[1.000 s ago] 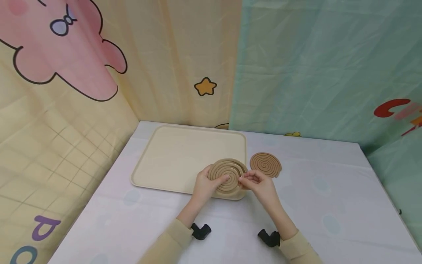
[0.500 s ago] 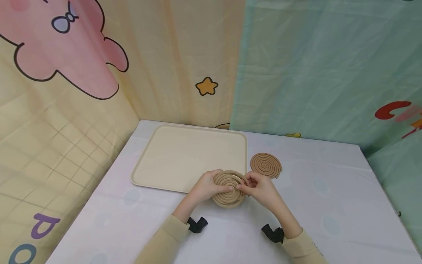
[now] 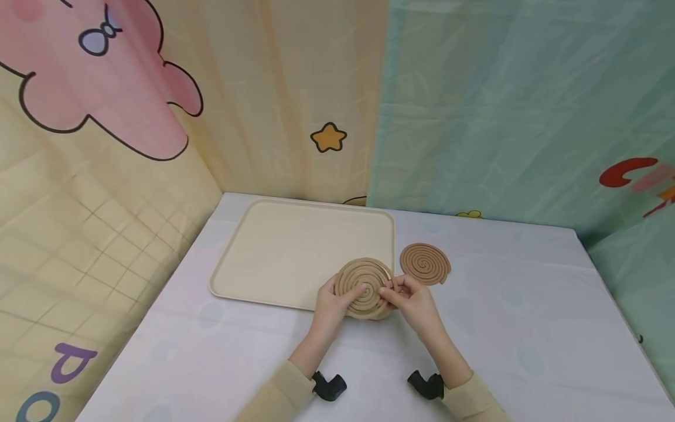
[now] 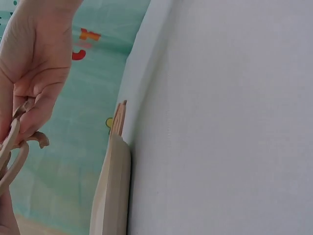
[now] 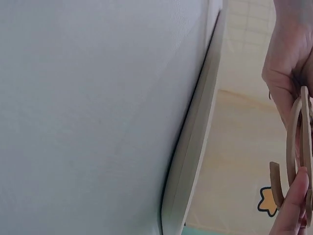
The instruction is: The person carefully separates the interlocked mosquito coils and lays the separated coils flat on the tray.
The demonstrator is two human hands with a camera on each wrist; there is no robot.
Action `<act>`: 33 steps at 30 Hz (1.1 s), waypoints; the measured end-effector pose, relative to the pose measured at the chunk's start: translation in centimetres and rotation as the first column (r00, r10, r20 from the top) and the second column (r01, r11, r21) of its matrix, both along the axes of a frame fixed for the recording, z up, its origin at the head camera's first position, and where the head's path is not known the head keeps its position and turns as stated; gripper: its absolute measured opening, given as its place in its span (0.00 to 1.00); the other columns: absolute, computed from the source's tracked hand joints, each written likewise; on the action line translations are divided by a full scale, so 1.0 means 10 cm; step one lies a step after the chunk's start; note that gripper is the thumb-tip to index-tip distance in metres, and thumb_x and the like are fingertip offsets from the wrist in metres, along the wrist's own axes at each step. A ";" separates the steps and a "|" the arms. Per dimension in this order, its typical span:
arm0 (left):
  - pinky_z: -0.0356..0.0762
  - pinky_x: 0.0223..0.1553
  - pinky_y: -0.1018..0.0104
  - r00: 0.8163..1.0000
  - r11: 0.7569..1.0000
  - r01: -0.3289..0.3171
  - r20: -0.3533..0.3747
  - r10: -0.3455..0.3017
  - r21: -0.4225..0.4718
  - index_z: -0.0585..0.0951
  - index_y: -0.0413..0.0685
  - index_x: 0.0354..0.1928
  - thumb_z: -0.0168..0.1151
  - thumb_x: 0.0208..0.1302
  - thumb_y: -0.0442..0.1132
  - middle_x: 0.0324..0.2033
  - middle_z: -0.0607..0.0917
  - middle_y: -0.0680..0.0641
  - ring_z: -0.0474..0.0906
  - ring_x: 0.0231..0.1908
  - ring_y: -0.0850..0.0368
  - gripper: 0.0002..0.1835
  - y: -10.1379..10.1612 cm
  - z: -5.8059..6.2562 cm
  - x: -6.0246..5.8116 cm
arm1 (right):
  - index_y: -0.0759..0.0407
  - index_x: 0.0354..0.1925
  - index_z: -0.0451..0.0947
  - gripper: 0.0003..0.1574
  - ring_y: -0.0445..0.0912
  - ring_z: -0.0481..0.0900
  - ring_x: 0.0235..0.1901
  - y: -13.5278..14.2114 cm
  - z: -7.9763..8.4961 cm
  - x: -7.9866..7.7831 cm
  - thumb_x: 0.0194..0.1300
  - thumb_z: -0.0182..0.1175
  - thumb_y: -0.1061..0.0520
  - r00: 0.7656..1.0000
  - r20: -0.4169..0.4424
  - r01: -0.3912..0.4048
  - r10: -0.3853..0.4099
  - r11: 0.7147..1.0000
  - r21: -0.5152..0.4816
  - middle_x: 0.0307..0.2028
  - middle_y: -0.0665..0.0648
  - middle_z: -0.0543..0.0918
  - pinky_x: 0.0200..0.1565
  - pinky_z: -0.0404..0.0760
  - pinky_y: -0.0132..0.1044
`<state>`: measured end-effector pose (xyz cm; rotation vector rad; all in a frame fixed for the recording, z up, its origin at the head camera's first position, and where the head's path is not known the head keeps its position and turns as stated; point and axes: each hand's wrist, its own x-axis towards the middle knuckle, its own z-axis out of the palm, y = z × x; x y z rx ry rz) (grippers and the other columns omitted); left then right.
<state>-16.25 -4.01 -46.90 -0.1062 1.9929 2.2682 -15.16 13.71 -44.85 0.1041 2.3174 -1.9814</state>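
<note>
Spiral coil pinched btwn both grips, left hand & right hand gripping its edges, above tray corner

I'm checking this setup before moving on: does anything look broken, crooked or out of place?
Nothing looks broken. Both hands, left hand and right hand, hold the tan spiral coil above the tray edge; a darker coil lies flat beside it.

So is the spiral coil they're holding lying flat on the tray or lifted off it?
Lifted. Both hands, left hand and right hand, hold the coil tilted above the tray edge.
</note>
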 end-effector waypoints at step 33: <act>0.83 0.41 0.73 0.999 0.998 -0.034 -0.017 0.033 -0.046 0.80 0.35 0.49 0.74 0.55 0.39 0.43 0.87 0.43 0.84 0.39 0.63 0.21 -0.04 0.02 0.02 | 0.67 0.40 0.76 0.16 0.40 0.82 0.28 -0.06 -0.01 0.01 0.61 0.69 0.58 0.999 0.022 0.028 -0.028 1.000 -0.001 0.28 0.53 0.84 0.33 0.83 0.29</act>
